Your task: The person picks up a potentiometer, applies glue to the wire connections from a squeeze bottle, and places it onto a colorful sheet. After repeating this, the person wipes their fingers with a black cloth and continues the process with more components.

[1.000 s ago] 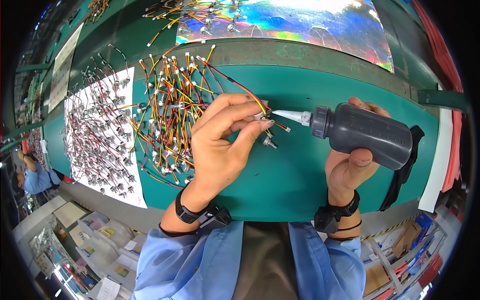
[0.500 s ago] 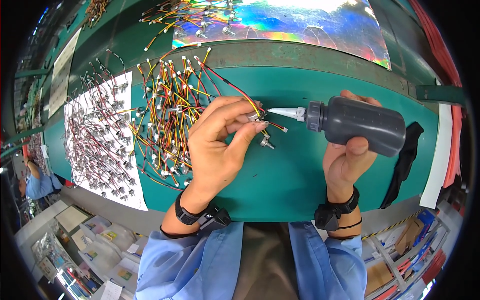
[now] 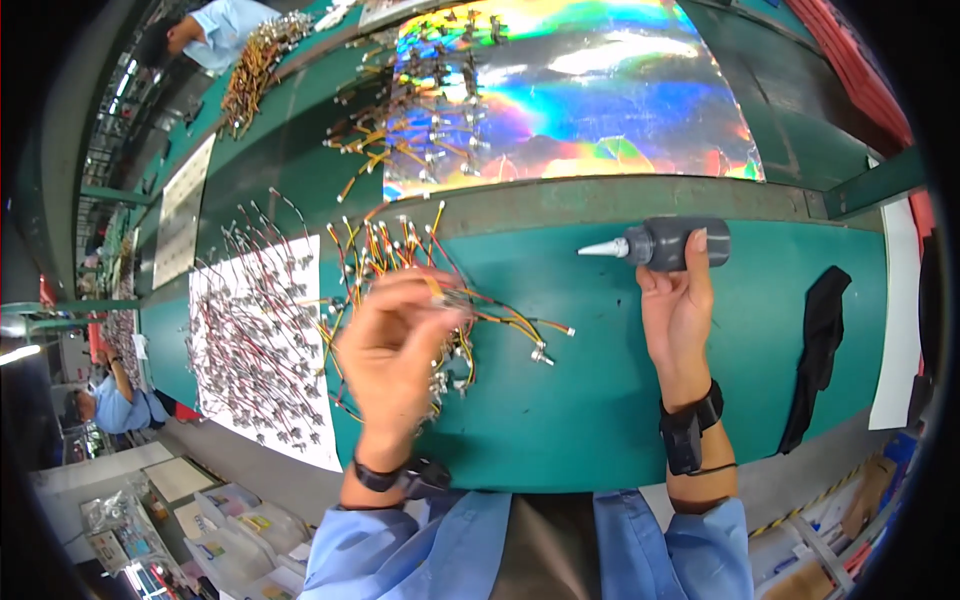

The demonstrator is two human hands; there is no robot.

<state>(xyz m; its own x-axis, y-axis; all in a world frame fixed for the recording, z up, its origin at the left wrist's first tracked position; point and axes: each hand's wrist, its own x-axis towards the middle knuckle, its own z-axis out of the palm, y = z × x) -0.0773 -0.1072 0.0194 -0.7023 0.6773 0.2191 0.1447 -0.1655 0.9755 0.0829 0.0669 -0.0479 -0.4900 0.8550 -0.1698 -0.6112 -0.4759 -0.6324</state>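
My left hand (image 3: pixel 395 355), slightly blurred, pinches a small metal potentiometer (image 3: pixel 456 299) with wires between thumb and fingers, above the right side of a wire pile. In my right hand (image 3: pixel 678 320) is a dark grey squeeze bottle (image 3: pixel 668 243), lying on its side in the grip. Its white pointed nozzle (image 3: pixel 603 248) faces left, well apart from my left hand. Another potentiometer (image 3: pixel 543 354) with yellow wires rests on the green mat just right of my left hand. My fingers hide part of the pile.
Left of the pile, a white sheet (image 3: pixel 312 262) carries many wired parts in rows. Beyond a raised ledge (image 3: pixel 620 200) lies a shiny rainbow sheet (image 3: pixel 600 110) with more wired parts. A black cloth (image 3: pixel 822 330) lies at right. Two other people in blue are at the left.
The view has tipped up, showing more of the far side. My left hand has moved left toward the pile with the potentiometer. The bottle has moved farther off, its nozzle away from the part.
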